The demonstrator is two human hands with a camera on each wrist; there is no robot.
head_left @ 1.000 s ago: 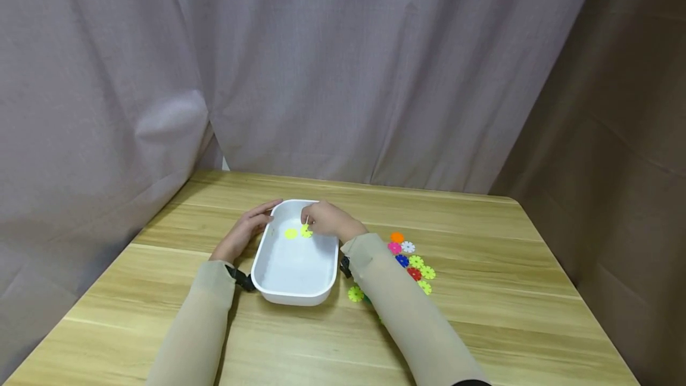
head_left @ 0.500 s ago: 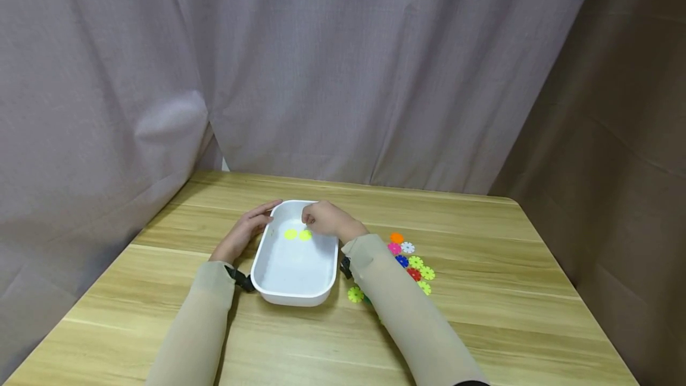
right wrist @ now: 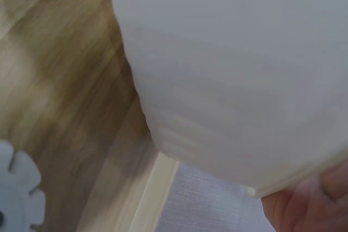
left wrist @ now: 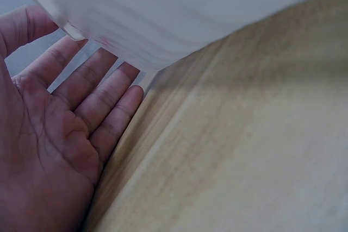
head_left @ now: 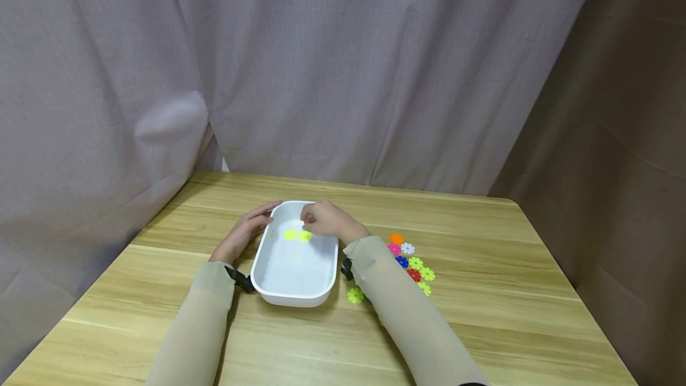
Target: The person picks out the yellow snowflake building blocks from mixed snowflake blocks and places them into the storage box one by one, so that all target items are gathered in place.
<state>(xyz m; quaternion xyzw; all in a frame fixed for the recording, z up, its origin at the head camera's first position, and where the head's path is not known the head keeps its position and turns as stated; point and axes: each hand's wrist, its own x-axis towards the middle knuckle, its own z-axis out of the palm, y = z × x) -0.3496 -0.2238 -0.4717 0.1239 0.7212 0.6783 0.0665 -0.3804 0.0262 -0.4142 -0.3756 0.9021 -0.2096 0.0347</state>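
A white rectangular tray stands on the wooden table. My left hand holds its far left side, thumb at the rim and fingers along the outer wall. In the left wrist view, the fingertips of that hand go out of sight behind the tray wall. Two yellow-green discs, a left one and a right one, lie in the tray. My right hand reaches over the tray's far right rim, fingers curled just above the right disc. Whether anything is between them is unclear.
Right of the tray, several notched discs lie on the table, among them orange, pink, white, blue and red ones. My right sleeve partly covers this group. A grey curtain hangs behind the table.
A second ago a yellow-green disc was tilted below my right fingertips; now it lies flatter in the tray beside the other. My right hand has barely moved, and my left hand stays put.
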